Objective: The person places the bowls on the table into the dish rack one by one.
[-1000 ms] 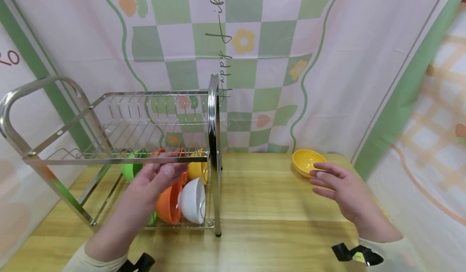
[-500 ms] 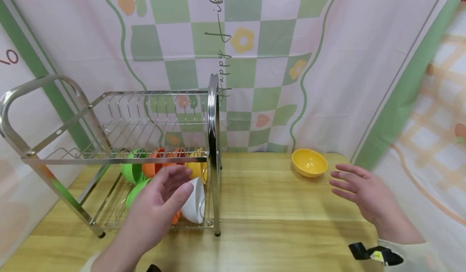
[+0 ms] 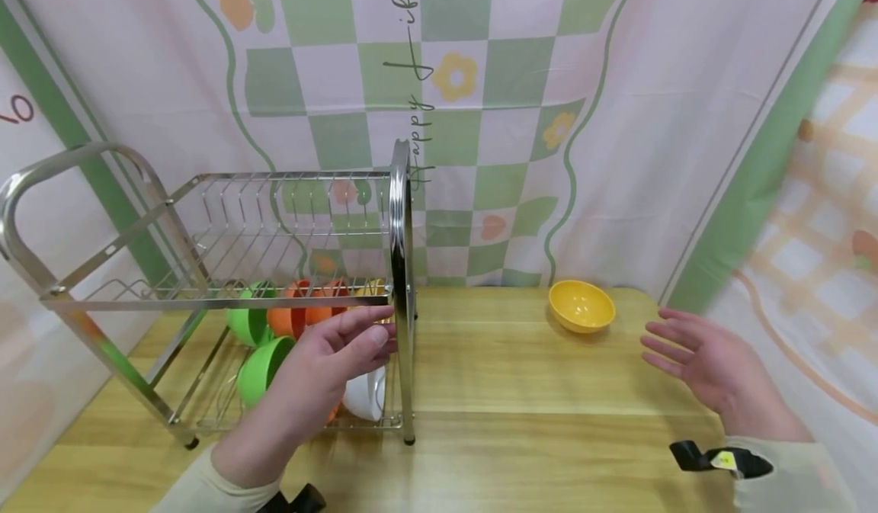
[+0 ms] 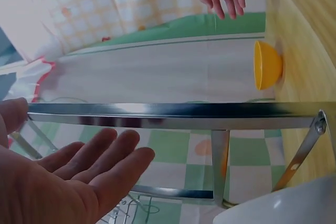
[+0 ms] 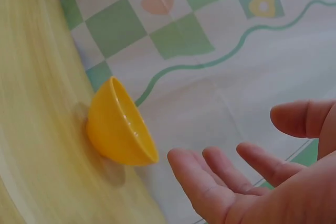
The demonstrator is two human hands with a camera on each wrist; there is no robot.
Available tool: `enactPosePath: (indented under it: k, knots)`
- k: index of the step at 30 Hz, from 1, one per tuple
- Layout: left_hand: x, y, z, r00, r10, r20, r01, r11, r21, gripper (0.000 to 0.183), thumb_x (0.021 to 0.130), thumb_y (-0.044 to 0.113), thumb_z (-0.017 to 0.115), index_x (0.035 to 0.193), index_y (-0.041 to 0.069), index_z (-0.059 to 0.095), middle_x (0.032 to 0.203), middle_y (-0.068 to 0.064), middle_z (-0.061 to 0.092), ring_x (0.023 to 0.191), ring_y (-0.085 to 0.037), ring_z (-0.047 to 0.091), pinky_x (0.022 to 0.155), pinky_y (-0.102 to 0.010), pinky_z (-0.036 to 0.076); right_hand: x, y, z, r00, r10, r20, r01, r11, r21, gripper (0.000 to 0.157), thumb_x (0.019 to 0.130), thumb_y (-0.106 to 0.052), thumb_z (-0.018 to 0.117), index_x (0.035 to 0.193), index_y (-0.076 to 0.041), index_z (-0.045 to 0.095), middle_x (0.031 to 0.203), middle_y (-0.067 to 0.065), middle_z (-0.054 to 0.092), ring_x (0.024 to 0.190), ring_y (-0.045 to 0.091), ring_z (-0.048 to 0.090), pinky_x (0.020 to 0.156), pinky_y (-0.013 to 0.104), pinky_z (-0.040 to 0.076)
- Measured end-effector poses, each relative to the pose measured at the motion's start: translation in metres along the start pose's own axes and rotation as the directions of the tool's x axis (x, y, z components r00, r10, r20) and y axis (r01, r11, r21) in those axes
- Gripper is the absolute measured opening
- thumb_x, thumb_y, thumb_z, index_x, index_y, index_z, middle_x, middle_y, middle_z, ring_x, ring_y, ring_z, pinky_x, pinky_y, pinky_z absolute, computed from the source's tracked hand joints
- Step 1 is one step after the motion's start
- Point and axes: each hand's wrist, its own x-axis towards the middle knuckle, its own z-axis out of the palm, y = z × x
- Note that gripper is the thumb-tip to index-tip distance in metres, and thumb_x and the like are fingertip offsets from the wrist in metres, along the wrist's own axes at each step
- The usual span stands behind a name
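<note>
A two-tier metal dish rack [image 3: 226,302] stands on the left of the table. On its lower tier lie tilted bowls: green bowls [image 3: 257,372], orange bowls [image 3: 283,319], and a white bowl [image 3: 366,395] partly behind my left hand. My left hand [image 3: 329,368] hovers by the rack's front right post with fingers extended, holding nothing. A yellow bowl [image 3: 581,307] sits upright near the table's back right. To the right of it my right hand [image 3: 713,364] hangs in the air, fingers loosely spread and apart from the bowl [image 5: 121,124].
The wooden table [image 3: 507,391] meets a patterned curtain [image 3: 480,117] along its back edge. Another curtain [image 3: 816,284] borders the right side. The rack's upper tier [image 3: 295,231] is a bare wire shelf.
My left hand has drawn forward out from under the upper tier and shifted right. My right hand has moved right, away from the yellow bowl, uncovering its rim.
</note>
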Motion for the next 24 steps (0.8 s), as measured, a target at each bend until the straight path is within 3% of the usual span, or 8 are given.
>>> enactPosePath:
  k: [4, 7, 9, 10, 12, 14, 17, 24]
  knots:
    - [0.005, -0.003, 0.005, 1.0, -0.005, 0.004, 0.005, 0.999, -0.044, 0.045, 0.101, 0.017, 0.061, 0.139, -0.006, 0.051, 0.122, -0.02, 0.064, 0.108, -0.033, 0.064, 0.096, -0.043, 0.051, 0.007, 0.001, -0.007, 0.994, 0.086, -0.06, -0.083, 0.995, 0.055, 0.018, 0.106, -0.013, 0.049, 0.123, -0.012, 0.048, 0.104, 0.011, 0.067, 0.097, 0.03, 0.067, 0.096, 0.051, 0.049]
    - [0.008, -0.007, 0.008, 1.0, -0.009, 0.012, 0.009, 0.998, -0.064, 0.047, 0.1, 0.017, 0.063, 0.14, -0.005, 0.051, 0.125, -0.021, 0.063, 0.112, -0.035, 0.063, 0.096, -0.044, 0.05, 0.015, 0.004, -0.009, 0.979, 0.167, -0.12, -0.16, 0.985, 0.067, 0.054, 0.105, -0.019, 0.052, 0.148, -0.02, 0.019, 0.117, 0.022, 0.059, 0.095, 0.03, 0.066, 0.104, 0.054, 0.04]
    - [0.01, -0.01, 0.01, 1.0, -0.016, 0.01, 0.016, 0.996, -0.083, 0.045, 0.099, 0.017, 0.065, 0.137, -0.004, 0.055, 0.125, -0.02, 0.064, 0.112, -0.034, 0.063, 0.096, -0.044, 0.05, 0.021, 0.008, -0.012, 0.964, 0.221, -0.148, -0.209, 0.974, 0.093, 0.077, 0.105, -0.022, 0.052, 0.156, -0.025, -0.007, 0.136, 0.036, 0.039, 0.093, 0.031, 0.065, 0.109, 0.056, 0.033]
    - [0.011, -0.011, 0.011, 1.0, -0.017, 0.01, 0.018, 0.996, -0.084, 0.044, 0.099, 0.018, 0.066, 0.135, -0.004, 0.057, 0.123, -0.02, 0.065, 0.111, -0.034, 0.064, 0.096, -0.044, 0.05, 0.023, 0.01, -0.013, 0.958, 0.241, -0.152, -0.226, 0.968, 0.113, 0.078, 0.105, -0.023, 0.052, 0.156, -0.026, -0.008, 0.146, 0.04, 0.022, 0.093, 0.032, 0.064, 0.11, 0.056, 0.03]
    - [0.012, -0.013, 0.013, 1.0, -0.019, -0.001, 0.019, 0.996, -0.082, 0.04, 0.098, 0.019, 0.067, 0.131, -0.004, 0.062, 0.12, -0.019, 0.067, 0.107, -0.033, 0.066, 0.095, -0.042, 0.051, 0.026, 0.015, -0.014, 0.953, 0.271, -0.139, -0.251, 0.957, 0.148, 0.085, 0.107, -0.025, 0.047, 0.155, -0.024, -0.024, 0.158, 0.031, -0.011, 0.113, 0.045, 0.056, 0.112, 0.056, 0.024]
    - [0.013, -0.014, 0.015, 1.0, -0.021, -0.016, 0.02, 0.997, -0.069, 0.038, 0.097, 0.02, 0.068, 0.127, -0.002, 0.065, 0.116, -0.017, 0.069, 0.104, -0.032, 0.067, 0.094, -0.042, 0.052, 0.028, 0.019, -0.016, 0.948, 0.294, -0.127, -0.267, 0.944, 0.191, 0.08, 0.108, -0.026, 0.043, 0.155, -0.025, -0.022, 0.159, 0.021, -0.021, 0.134, 0.053, 0.033, 0.114, 0.057, 0.02]
    - [0.014, -0.015, 0.017, 0.998, -0.028, -0.048, 0.026, 0.999, -0.046, 0.033, 0.097, 0.022, 0.068, 0.122, 0.0, 0.069, 0.107, -0.016, 0.071, 0.102, -0.03, 0.067, 0.092, -0.041, 0.053, 0.032, 0.026, -0.015, 0.943, 0.307, -0.129, -0.273, 0.934, 0.229, 0.077, 0.109, -0.027, 0.039, 0.152, -0.025, -0.025, 0.158, 0.016, -0.026, 0.146, 0.041, -0.01, 0.114, 0.059, 0.017]
    - [0.014, -0.015, 0.019, 0.995, -0.042, -0.095, 0.043, 0.999, 0.012, 0.023, 0.096, 0.022, 0.068, 0.11, 0.004, 0.074, 0.097, -0.013, 0.072, 0.1, -0.026, 0.068, 0.09, -0.041, 0.054, 0.052, 0.035, -0.01, 0.912, 0.336, -0.237, -0.253, 0.913, 0.319, 0.086, 0.104, -0.022, 0.054, 0.157, -0.03, -0.013, 0.161, 0.01, -0.021, 0.149, 0.029, -0.001, 0.11, 0.061, 0.029]
